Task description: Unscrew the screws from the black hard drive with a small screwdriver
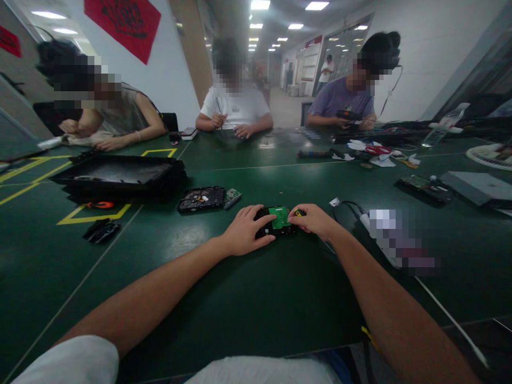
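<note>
A hard drive [272, 226] with a green circuit board [280, 217] facing up lies on the table in front of me. My left hand [247, 230] holds it from the left, thumb along the near edge and fingers reaching over the far edge and the board. At the board's right side, my right hand [312, 221] is closed around a small screwdriver [299, 213] with a black and yellow handle. The screwdriver's tip is hidden by my fingers. Just beyond my left hand sit another hard drive [201, 199] and a loose circuit board [232, 198].
Stacked black trays [120, 173] stand at the left, near a black crumpled item [102, 230]. To the right lie a white power strip [380, 240] with a cable, another drive [424, 190] and a grey box [478, 188]. Three people sit across the green table [224, 298].
</note>
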Demonstrator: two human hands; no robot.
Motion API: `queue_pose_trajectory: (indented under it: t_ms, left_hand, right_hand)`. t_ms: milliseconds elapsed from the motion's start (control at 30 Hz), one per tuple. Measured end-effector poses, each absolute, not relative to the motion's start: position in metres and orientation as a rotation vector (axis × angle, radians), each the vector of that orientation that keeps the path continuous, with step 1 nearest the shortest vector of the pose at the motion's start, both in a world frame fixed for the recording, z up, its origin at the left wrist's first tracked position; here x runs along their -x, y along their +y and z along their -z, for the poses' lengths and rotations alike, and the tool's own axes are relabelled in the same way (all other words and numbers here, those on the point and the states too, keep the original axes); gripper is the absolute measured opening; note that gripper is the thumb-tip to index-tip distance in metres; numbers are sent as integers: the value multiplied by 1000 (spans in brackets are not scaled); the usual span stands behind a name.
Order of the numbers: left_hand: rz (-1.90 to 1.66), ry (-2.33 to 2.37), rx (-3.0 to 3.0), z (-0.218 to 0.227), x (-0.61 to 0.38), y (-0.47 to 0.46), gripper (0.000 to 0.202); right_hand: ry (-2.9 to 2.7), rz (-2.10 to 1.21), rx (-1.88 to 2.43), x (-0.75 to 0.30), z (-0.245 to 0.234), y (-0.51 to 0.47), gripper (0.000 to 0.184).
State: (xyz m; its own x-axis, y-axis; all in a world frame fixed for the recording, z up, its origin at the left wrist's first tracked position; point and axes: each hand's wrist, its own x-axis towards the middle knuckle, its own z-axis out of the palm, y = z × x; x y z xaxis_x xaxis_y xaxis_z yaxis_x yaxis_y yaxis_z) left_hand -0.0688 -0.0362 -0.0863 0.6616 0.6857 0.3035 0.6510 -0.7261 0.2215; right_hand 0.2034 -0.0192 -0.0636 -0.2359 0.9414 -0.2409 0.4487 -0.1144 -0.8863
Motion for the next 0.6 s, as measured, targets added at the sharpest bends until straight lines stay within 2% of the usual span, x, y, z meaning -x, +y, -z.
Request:
queue_pose_trajectory:
  t_ms: [600]
  left_hand:
    - [-524,1138,-2781,86,70,-36,64]
  right_hand:
    - [-1671,-1284,1557,-199,62,-21,16]
